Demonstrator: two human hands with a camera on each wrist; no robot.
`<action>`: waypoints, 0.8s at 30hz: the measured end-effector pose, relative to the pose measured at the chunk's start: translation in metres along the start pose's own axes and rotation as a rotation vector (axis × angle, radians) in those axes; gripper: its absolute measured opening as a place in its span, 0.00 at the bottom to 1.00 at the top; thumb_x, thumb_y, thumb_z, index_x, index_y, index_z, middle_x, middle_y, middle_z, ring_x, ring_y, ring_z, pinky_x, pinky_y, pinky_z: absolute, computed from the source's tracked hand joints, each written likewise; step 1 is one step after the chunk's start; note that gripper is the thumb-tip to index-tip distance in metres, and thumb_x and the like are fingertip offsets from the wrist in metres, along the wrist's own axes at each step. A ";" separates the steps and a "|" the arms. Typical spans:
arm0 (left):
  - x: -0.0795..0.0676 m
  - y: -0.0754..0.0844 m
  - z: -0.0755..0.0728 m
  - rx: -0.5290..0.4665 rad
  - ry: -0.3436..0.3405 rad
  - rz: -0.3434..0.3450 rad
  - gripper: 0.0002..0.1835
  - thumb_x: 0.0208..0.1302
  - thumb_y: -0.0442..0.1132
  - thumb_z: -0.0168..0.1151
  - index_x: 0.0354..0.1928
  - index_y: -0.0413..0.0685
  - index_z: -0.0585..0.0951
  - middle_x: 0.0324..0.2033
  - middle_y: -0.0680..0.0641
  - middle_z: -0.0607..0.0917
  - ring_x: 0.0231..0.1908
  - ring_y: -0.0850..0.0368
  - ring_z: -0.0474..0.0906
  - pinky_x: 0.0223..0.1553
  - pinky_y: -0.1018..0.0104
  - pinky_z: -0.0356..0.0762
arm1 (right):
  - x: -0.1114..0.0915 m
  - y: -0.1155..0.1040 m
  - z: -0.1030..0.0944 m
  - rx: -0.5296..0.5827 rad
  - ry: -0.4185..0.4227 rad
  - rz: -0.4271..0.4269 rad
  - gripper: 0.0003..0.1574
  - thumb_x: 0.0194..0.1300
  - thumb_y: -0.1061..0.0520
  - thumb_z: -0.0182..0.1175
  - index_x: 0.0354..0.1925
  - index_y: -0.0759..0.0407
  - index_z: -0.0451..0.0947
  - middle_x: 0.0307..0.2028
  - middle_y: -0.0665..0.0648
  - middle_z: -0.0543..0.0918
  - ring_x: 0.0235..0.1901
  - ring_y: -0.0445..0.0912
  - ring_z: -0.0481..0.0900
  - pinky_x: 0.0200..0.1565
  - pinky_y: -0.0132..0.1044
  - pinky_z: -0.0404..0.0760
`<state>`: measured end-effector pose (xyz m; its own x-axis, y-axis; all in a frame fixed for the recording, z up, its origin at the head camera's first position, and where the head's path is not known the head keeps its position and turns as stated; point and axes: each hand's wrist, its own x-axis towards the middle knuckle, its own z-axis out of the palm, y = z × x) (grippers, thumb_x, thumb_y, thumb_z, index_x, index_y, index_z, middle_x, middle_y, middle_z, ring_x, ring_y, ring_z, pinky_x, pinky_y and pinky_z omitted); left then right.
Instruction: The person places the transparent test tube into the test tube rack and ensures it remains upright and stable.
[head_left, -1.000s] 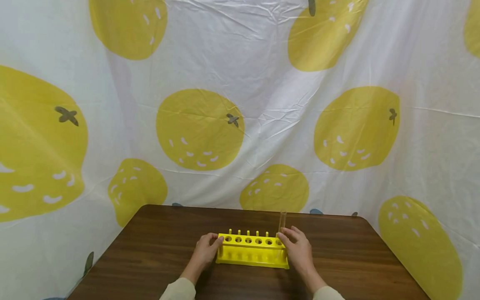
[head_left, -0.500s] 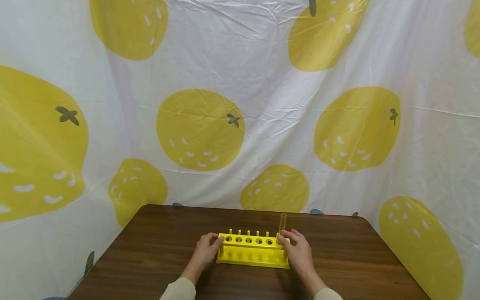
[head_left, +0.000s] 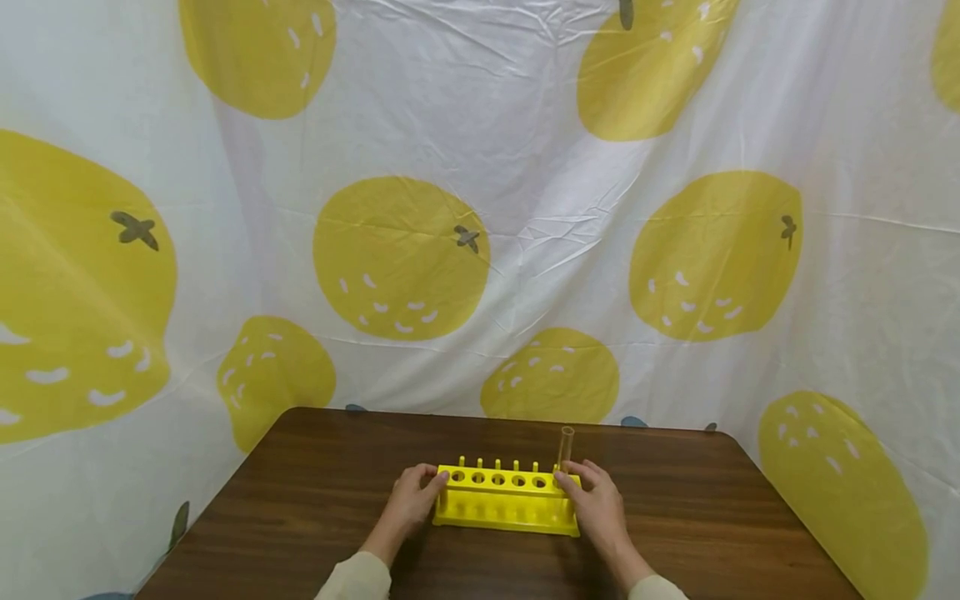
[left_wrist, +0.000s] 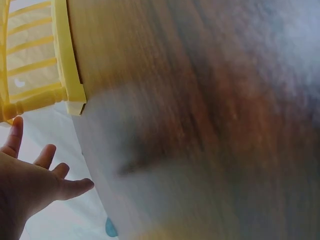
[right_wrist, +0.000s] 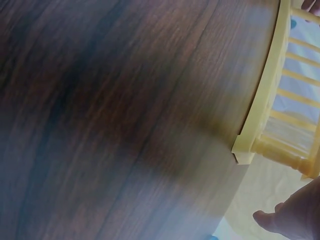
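Observation:
A yellow test tube rack (head_left: 498, 482) stands on the brown table, with a row of round holes on top and several pegs along its back. My left hand (head_left: 408, 500) grips its left end, thumb on the top's corner; in the left wrist view the other fingers of the hand (left_wrist: 35, 185) spread apart. At the right end my right hand (head_left: 596, 504) grips the rack, thumb on the top's front and index finger behind. A clear test tube (head_left: 566, 448) rises upright from the rightmost hole, partly hidden by that hand. In the right wrist view the hand (right_wrist: 295, 212) shows only partly.
The dark wood-grain table (head_left: 300, 500) has rounded far corners. A white curtain (head_left: 525, 183) printed with yellow lemons hangs behind and to both sides of it.
Between one second and half a second ago, the test tube dropped slightly lower into the rack's rightmost hole, and my right hand shifted a little. Since then almost nothing has moved.

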<state>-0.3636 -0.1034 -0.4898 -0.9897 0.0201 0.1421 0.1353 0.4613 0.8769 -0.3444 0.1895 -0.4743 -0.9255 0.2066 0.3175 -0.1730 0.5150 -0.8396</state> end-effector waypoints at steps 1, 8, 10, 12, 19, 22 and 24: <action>0.000 0.000 0.000 -0.001 -0.001 -0.001 0.24 0.74 0.51 0.56 0.53 0.33 0.78 0.59 0.29 0.73 0.59 0.33 0.68 0.60 0.36 0.65 | 0.000 0.000 0.000 0.000 0.000 -0.001 0.23 0.66 0.52 0.67 0.53 0.66 0.83 0.63 0.75 0.71 0.63 0.70 0.67 0.63 0.64 0.62; 0.002 -0.001 -0.001 0.063 0.005 -0.006 0.24 0.73 0.53 0.56 0.53 0.35 0.79 0.60 0.32 0.72 0.61 0.33 0.65 0.61 0.36 0.63 | 0.000 0.001 0.000 -0.006 0.002 0.022 0.24 0.66 0.50 0.66 0.54 0.65 0.82 0.64 0.74 0.70 0.64 0.69 0.66 0.64 0.63 0.61; 0.003 -0.002 -0.001 0.077 0.009 -0.001 0.25 0.73 0.53 0.56 0.52 0.36 0.79 0.60 0.32 0.73 0.62 0.33 0.65 0.61 0.36 0.63 | 0.000 0.001 -0.001 -0.002 0.005 0.027 0.25 0.66 0.49 0.66 0.54 0.64 0.82 0.64 0.74 0.70 0.64 0.68 0.66 0.65 0.63 0.60; 0.003 -0.002 -0.001 0.084 0.009 0.005 0.26 0.73 0.54 0.55 0.53 0.36 0.79 0.60 0.32 0.73 0.62 0.33 0.65 0.61 0.36 0.64 | -0.001 0.001 -0.002 0.012 0.006 0.037 0.26 0.67 0.48 0.66 0.54 0.64 0.82 0.64 0.73 0.70 0.65 0.68 0.65 0.65 0.62 0.59; 0.001 -0.001 -0.006 0.076 0.004 -0.011 0.36 0.73 0.64 0.46 0.55 0.35 0.79 0.59 0.33 0.74 0.61 0.34 0.66 0.59 0.37 0.66 | 0.001 0.002 -0.012 0.038 0.012 0.045 0.33 0.68 0.40 0.62 0.57 0.66 0.80 0.65 0.73 0.69 0.67 0.66 0.64 0.67 0.61 0.58; 0.002 0.001 -0.010 0.088 0.012 0.013 0.36 0.74 0.64 0.45 0.55 0.34 0.78 0.59 0.33 0.74 0.61 0.33 0.66 0.59 0.36 0.65 | 0.001 0.004 -0.018 0.033 0.016 0.055 0.37 0.68 0.37 0.60 0.58 0.66 0.79 0.66 0.73 0.68 0.67 0.66 0.63 0.67 0.61 0.58; 0.003 0.002 -0.014 0.123 0.021 0.030 0.35 0.74 0.63 0.46 0.56 0.35 0.78 0.59 0.33 0.74 0.62 0.32 0.65 0.60 0.35 0.64 | 0.001 0.005 -0.023 0.035 0.011 0.065 0.38 0.69 0.36 0.59 0.60 0.66 0.78 0.67 0.72 0.67 0.68 0.66 0.62 0.67 0.61 0.57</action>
<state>-0.3654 -0.1151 -0.4812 -0.9838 0.0176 0.1783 0.1568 0.5663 0.8092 -0.3389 0.2116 -0.4680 -0.9315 0.2473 0.2666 -0.1248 0.4711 -0.8732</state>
